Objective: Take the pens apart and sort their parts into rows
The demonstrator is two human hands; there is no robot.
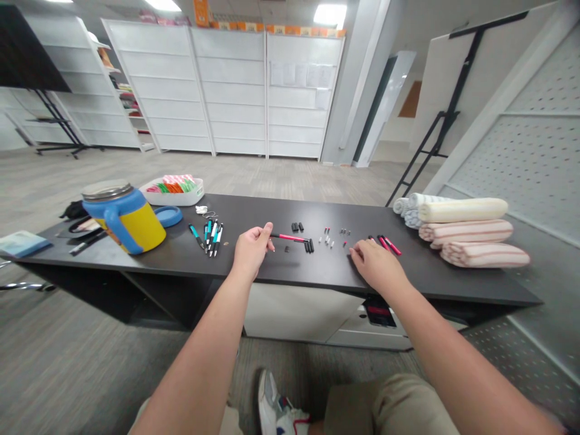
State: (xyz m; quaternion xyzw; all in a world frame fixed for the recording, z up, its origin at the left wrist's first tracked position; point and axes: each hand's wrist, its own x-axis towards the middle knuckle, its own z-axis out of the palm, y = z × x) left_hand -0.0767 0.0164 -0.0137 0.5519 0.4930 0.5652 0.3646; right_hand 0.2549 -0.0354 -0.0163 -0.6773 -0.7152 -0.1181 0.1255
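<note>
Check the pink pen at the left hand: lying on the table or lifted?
Lifted: the left hand pinches one end of the pink pen, and it juts out sideways above the table, apart from its shadow.

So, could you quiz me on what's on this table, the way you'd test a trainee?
1. True or false: the left hand grips a slim pink plastic pen.
2. What lies at the right end of the long black table? A) rolled striped towels B) stacked plates C) cardboard boxes
3. Fill in: the big yellow plastic jug has a ____ handle.

Key: 1 true; 2 A; 3 blue.
</note>
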